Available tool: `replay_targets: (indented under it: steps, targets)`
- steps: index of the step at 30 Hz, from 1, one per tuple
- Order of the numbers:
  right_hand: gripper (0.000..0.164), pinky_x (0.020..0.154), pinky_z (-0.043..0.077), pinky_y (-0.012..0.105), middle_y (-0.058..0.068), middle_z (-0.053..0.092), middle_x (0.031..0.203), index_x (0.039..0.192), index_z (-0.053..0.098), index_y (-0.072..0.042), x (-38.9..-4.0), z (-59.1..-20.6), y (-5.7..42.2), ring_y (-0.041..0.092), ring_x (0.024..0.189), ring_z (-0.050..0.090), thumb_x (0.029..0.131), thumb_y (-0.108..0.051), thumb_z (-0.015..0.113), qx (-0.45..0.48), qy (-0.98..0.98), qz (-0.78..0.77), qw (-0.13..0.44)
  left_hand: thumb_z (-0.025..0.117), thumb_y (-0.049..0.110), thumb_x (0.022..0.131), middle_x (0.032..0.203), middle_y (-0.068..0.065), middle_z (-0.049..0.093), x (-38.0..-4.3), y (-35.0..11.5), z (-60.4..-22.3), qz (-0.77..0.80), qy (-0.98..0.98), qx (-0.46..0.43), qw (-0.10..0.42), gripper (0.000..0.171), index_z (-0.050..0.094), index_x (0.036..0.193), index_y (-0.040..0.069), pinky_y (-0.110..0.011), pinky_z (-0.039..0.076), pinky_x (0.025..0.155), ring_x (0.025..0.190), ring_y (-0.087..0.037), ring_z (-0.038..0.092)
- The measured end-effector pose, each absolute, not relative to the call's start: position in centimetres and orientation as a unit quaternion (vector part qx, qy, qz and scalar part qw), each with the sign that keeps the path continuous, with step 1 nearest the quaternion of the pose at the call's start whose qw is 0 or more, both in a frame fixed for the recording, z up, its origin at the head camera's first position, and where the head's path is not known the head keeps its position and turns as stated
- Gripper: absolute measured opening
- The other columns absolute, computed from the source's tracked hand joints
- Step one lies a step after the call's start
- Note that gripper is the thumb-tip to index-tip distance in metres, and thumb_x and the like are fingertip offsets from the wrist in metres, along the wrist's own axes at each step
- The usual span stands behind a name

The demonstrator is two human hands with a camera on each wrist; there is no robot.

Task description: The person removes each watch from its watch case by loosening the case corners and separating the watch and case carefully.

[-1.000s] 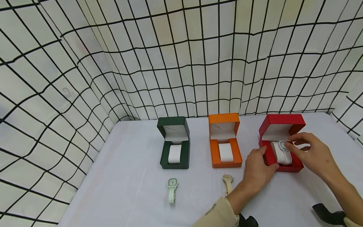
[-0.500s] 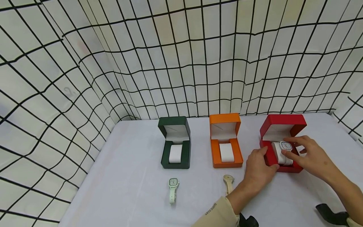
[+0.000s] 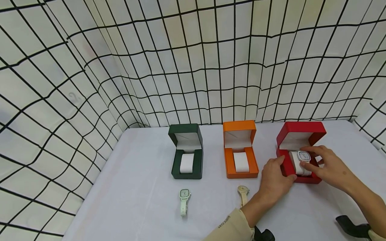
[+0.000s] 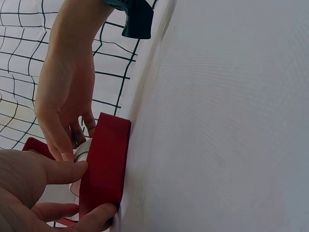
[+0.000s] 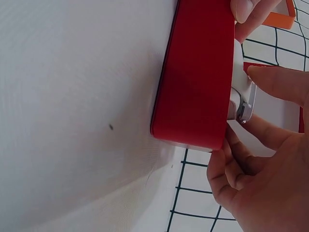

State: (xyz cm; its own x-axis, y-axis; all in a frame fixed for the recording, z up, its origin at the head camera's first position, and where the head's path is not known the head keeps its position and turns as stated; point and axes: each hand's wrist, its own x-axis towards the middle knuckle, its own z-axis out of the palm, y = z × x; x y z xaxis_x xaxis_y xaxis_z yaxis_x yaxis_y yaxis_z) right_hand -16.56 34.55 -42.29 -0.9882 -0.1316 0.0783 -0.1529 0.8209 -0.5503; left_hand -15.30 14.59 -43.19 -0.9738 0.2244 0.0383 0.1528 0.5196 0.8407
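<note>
On the right of the table stands an open red watch box (image 3: 301,127) with a white cushion inside. My left hand (image 3: 275,179) grips its front left corner, thumb on the front edge and fingers along the side. A white watch (image 3: 303,156) with a squarish face lies on the cushion, its strap around it. My right hand (image 3: 333,167) pinches the watch case between thumb and fingers; in the right wrist view the thumb touches one edge of the watch (image 5: 248,104). The other right fingers rest at the side of the red box (image 5: 198,72).
An open orange watch box (image 3: 240,126) and an open green watch box (image 3: 187,175) stand to the left, each with a white cushion. A mint watch (image 3: 183,202) and a cream watch (image 3: 243,193) lie in front. Black grid netting (image 3: 208,63) encloses the white table (image 3: 135,187).
My right hand has shifted slightly left, and the watch face now shows more fully between its fingers. The left hand keeps its hold on the red box.
</note>
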Motion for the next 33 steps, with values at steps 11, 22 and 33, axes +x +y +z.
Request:
replay_targets:
  steps: [11,22,33]
  targets:
    - [0.064,0.067,0.049,0.017,0.028,0.058,0.124,0.135,0.057,-0.003,-16.5,-42.5,34.5,0.039,0.107,0.051,0.081,-0.018,0.087,0.087,-0.951,0.296,0.036,0.085,0.020,0.087,0.128,0.005,0.067,-15.3,14.5,-43.2,0.482,0.869,0.107,0.037,0.062,0.062,0.144,0.017,-0.015,0.057,0.089,0.113,0.002,0.056]
    - [0.069,0.069,0.048,0.015,0.025,0.060,0.127,0.132,0.058,-0.006,-16.2,-42.7,34.5,0.038,0.107,0.055,0.074,-0.017,0.093,0.107,-0.947,0.295,0.069,0.086,0.021,0.087,0.127,0.006,0.067,-15.2,14.4,-43.1,0.483,0.868,0.106,0.037,0.062,0.062,0.144,0.017,-0.016,0.058,0.088,0.112,0.003,0.056]
    - [0.068,0.071,0.050,0.009,0.018,0.061,0.125,0.130,0.058,-0.009,-15.6,-42.8,34.7,0.041,0.105,0.060,0.073,-0.016,0.095,0.112,-0.941,0.306,0.088,0.086,0.020,0.087,0.126,0.006,0.068,-15.3,14.5,-43.0,0.483,0.868,0.102,0.043,0.062,0.062,0.144,0.018,-0.015,0.056,0.088,0.111,0.003,0.055]
